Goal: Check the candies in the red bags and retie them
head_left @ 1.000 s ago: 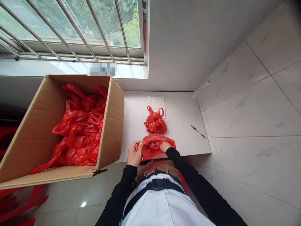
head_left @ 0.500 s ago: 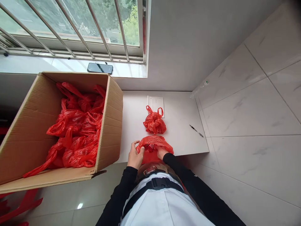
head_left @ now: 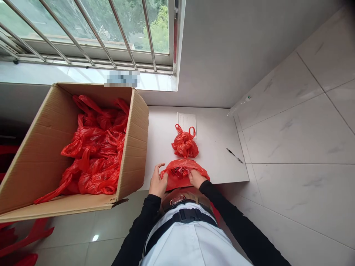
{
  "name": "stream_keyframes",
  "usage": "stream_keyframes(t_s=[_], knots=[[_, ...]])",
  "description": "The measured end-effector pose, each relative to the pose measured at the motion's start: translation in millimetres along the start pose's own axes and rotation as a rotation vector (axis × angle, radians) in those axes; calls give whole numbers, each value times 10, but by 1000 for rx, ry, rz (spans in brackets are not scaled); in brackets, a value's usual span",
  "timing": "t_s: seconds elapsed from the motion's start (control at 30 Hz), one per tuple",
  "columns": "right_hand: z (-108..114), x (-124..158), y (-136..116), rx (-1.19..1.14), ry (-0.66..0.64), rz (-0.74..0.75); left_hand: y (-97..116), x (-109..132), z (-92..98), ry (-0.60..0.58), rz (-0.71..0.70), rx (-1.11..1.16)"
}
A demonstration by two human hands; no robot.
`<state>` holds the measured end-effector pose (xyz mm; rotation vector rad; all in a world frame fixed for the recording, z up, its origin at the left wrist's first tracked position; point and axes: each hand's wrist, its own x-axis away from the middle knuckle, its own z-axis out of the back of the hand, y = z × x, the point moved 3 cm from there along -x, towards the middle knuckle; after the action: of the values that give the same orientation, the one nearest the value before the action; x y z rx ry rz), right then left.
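Observation:
An open red plastic bag (head_left: 173, 184) lies at the table's front edge, against my body. Inside its mouth show shiny red packets (head_left: 179, 172) with dark printing. My left hand (head_left: 158, 183) grips the bag's left rim, thumb on the near side and index finger bent above. My right hand (head_left: 198, 178) reaches into the mouth from the right, fingers closed together beside the packets. Whether they pinch a packet or the bag's film is hidden. Just beyond sits a tied red plastic bag (head_left: 185, 144), its two handle loops standing up.
A large cardboard box (head_left: 135, 144), full of tied red bags (head_left: 97, 159), stands on the left. Behind the tied bag lies a white paper booklet (head_left: 187, 120). A pen (head_left: 234, 155) rests near the right edge of the white table (head_left: 216, 133). A barred window is behind.
My right hand has drawn back a little to the right and up, so its fingers and more of the packets show. The bag's mouth is wider. The view has shifted slightly.

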<state>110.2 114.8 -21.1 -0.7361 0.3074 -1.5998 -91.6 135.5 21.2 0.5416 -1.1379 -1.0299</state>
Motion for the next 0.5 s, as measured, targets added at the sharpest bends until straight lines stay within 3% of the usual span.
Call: stream_keyframes(t_s=[0.17, 0.27, 0.37, 0.5], knots=[[490, 144, 62, -54, -18, 77, 168, 48, -9, -34, -69, 9], [692, 235, 11, 33, 196, 70, 140, 76, 55, 7, -77, -63], [788, 298, 25, 233, 410, -29, 38, 105, 184, 31, -57, -156], [849, 314, 122, 145, 218, -158, -6, 173, 350, 23, -81, -228]])
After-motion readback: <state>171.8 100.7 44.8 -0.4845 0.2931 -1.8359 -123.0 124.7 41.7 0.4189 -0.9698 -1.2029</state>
